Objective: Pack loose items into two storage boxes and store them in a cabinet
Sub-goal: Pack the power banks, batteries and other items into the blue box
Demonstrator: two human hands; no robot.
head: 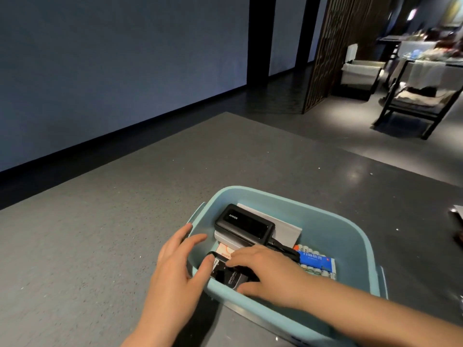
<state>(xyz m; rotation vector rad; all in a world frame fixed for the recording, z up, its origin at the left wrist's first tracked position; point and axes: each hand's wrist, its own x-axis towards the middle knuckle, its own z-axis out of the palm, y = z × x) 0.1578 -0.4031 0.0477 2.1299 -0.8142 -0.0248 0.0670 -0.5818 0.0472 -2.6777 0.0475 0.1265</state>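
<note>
Grey and wide, the desk [100, 246] is carrying a blue storage box [325, 221] near its front edge, so packing is easy to reach. Inside, a black power bank [244, 226] is lying on top of flat things, saving room. Both hands are reaching in: the left hand [175, 269] is touching and the right hand [265, 269] is pressing a small black gadget [229, 278] down with fingers relaxed, likely to fit it in.
</note>
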